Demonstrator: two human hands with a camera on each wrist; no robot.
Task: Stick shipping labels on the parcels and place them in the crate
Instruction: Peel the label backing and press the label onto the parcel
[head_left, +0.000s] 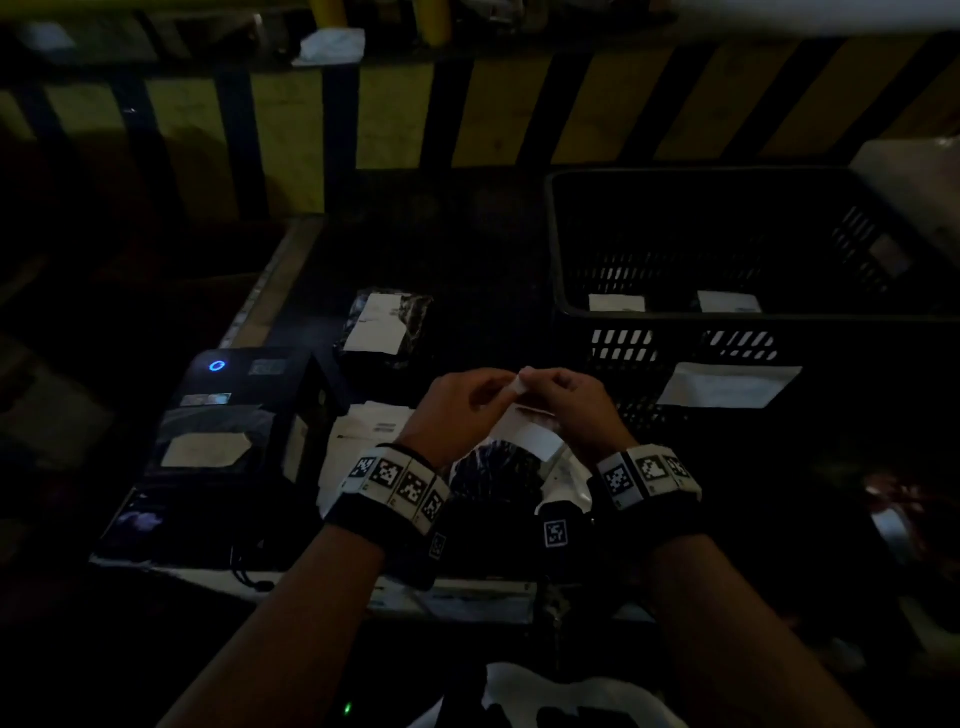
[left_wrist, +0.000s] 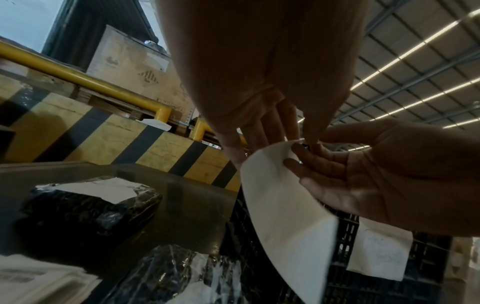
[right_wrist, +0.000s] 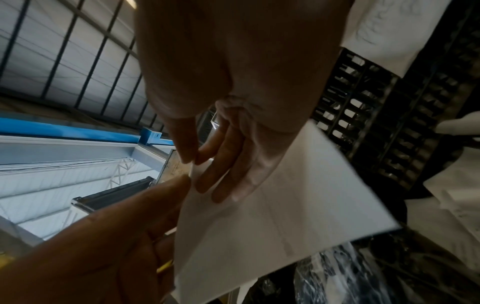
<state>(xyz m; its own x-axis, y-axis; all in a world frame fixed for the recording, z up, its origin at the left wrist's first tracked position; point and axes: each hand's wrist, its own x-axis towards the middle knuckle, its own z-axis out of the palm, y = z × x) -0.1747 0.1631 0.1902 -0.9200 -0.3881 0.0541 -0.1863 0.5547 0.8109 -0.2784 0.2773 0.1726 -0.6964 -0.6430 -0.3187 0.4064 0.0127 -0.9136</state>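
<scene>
Both hands meet above the table and pinch the top corner of a white shipping label (head_left: 535, 439) (left_wrist: 285, 205) (right_wrist: 272, 216). My left hand (head_left: 470, 402) (left_wrist: 262, 115) holds one side of the corner, my right hand (head_left: 563, 395) (right_wrist: 221, 156) the other. The sheet hangs down over a black wrapped parcel (head_left: 498, 470) (left_wrist: 166, 273) lying under my wrists. A second black parcel (head_left: 387, 327) (left_wrist: 85, 207) with a white label on it lies further back on the table. The black crate (head_left: 737, 322) stands at the right, with labelled parcels (head_left: 618, 303) inside.
A black label printer (head_left: 244, 410) with a blue light sits at the left. White label sheets (head_left: 363, 431) lie beside it. A white paper (head_left: 727, 384) hangs on the crate's front wall. A yellow and black striped barrier (head_left: 467, 104) runs behind the table.
</scene>
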